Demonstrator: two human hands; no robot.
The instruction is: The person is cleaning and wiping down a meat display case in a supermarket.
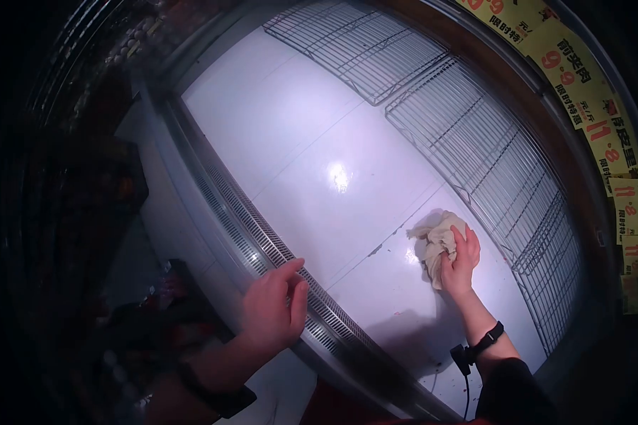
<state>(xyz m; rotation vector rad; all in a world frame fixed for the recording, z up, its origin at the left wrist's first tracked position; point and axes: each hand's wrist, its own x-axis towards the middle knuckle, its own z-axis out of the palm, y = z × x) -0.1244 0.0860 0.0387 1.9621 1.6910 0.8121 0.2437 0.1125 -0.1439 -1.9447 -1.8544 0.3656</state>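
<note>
I press the crumpled rag [438,244] under my right hand [461,262] onto the display case floor [312,142], mid-wipe near the wire racks [475,142]. My left hand [273,312], open, rests on the vent grille [262,241]. Next I'd judge more firm strokes are needed.

Left hand [273,312] sits near and low, palm down, fingers loosely curled together, dark band on the wrist. Right hand [459,263] is stretched farther out, arm extended, fingers bent and pressing down, strap round its wrist.
</note>
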